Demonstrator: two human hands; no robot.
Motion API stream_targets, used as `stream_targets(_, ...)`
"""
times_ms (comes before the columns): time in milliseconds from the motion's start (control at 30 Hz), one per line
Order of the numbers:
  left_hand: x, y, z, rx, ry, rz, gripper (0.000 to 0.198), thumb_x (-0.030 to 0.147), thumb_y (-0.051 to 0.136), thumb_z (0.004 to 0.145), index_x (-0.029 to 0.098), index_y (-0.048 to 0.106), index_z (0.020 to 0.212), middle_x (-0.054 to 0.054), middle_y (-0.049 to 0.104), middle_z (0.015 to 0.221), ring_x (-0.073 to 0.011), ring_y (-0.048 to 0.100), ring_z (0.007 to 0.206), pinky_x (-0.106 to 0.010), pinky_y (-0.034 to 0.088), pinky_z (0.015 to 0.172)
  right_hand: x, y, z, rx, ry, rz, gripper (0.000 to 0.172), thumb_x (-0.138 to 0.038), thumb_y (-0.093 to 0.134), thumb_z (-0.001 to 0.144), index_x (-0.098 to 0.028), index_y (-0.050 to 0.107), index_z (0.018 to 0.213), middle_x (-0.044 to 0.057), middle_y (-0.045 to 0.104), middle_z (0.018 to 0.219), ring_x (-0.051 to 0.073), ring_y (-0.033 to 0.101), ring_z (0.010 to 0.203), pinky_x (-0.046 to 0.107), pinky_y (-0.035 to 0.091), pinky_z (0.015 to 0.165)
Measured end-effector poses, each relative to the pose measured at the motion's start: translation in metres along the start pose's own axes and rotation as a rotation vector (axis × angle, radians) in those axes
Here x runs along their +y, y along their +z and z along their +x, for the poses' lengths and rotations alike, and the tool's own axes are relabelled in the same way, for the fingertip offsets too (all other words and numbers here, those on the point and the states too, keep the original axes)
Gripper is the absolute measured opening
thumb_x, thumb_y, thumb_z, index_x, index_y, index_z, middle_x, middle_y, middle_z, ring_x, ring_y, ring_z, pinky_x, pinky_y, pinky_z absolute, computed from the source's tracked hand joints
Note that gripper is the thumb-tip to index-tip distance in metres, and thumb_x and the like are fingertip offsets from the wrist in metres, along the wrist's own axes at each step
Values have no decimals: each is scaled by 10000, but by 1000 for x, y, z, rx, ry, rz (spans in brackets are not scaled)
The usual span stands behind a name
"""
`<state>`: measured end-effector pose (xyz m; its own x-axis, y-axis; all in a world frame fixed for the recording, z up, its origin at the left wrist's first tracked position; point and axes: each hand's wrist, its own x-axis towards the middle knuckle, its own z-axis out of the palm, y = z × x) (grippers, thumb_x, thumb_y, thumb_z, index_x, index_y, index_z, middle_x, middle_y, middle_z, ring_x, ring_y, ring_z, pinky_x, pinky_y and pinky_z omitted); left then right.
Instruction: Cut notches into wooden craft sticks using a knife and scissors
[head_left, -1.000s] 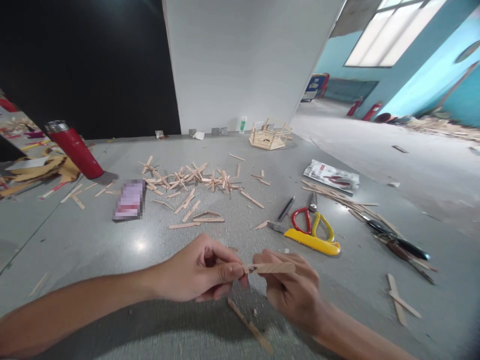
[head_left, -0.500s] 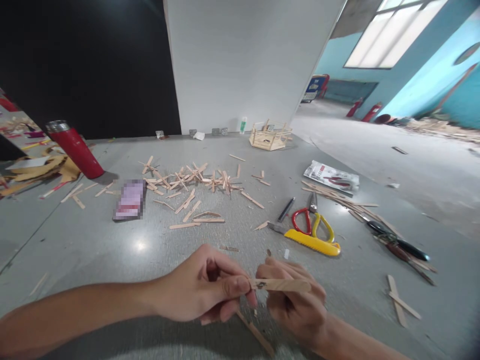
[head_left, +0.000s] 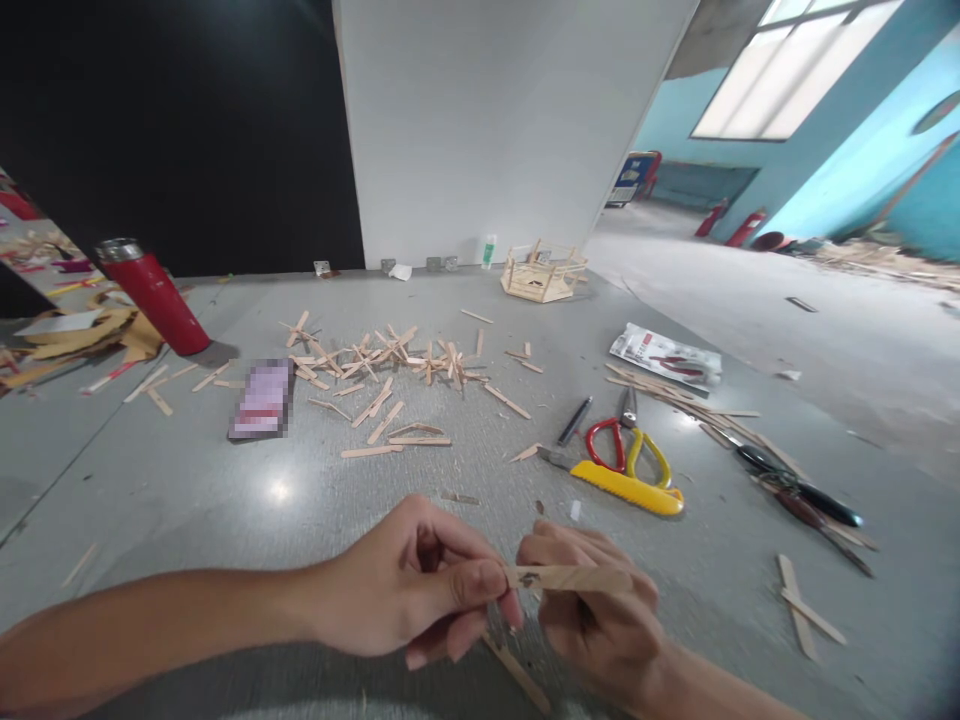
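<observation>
Between the thumb and fingers of my left hand (head_left: 420,590) is pinched the left end of a flat wooden craft stick (head_left: 577,579), which has a dark mark near the grip. The stick points to the right and crosses in front of my right hand (head_left: 592,610). That hand is closed, its fingers curled behind and under the stick; what they hold, if anything, is hidden. Below the hands another wooden stick (head_left: 517,675) lies on the grey table (head_left: 300,540).
Many sticks (head_left: 390,350) lie scattered beyond my hands. To the right are a yellow utility knife (head_left: 626,487), pliers (head_left: 628,430) with red and yellow handles, and a black-handled tool (head_left: 795,485). A red flask (head_left: 154,300), a phone (head_left: 261,398) and a small wooden frame (head_left: 540,280) stand or lie farther off.
Both hands and the stick have shifted very slightly right and down in the picture, as the whole view drifted a little right. The grip on the stick looks the same.
</observation>
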<state>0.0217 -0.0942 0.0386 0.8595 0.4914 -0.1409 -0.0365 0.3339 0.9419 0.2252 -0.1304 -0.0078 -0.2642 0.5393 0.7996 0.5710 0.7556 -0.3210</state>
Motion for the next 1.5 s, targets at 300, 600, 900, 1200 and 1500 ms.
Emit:
stream_targets(300, 8, -2, -1, 41, -42, 30, 477, 573, 688, 927, 100, 702, 872, 55, 494, 535, -32, 357, 382, -134, 287, 350, -1, 0, 14, -93, 78, 120, 332, 33, 394, 867, -232, 483, 688, -68, 485, 523, 84, 427, 412, 220, 340, 461)
stream_targets(600, 12, -4, -1, 25, -8, 83, 448, 532, 673, 954, 98, 718, 853, 52, 467, 541, -45, 365, 437, -145, 282, 390, 8, -4, 12, -230, 138, 337, 275, 6, 403, 797, -230, 501, 695, -74, 396, 512, 94, 382, 415, 213, 312, 444)
stream_targets(900, 14, -3, -1, 0, -23, 83, 454, 561, 687, 930, 119, 717, 829, 53, 457, 536, -52, 353, 434, -154, 269, 390, 13, -8, 11, -330, 124, 374, 264, -106, 437, 923, -229, 544, 715, -70, 416, 502, 108, 343, 417, 231, 307, 445)
stream_targets(1200, 16, -2, -1, 89, 32, 145, 462, 554, 645, 960, 109, 704, 855, 54, 468, 540, -50, 342, 437, -162, 264, 410, 13, -8, 17, -217, 66, 177, 303, -24, 404, 898, -223, 542, 716, -69, 487, 511, 93, 427, 407, 221, 338, 462)
stream_targets(1500, 26, 10, -21, 400, 175, 440, 427, 529, 530, 1030, 140, 667, 923, 42, 512, 570, -73, 425, 483, -168, 321, 456, 38, -9, 22, 232, 266, -246, 178, -153, 456, 1019, -197, 621, 969, 28, 714, 746, 134, 651, 543, 229, 488, 513)
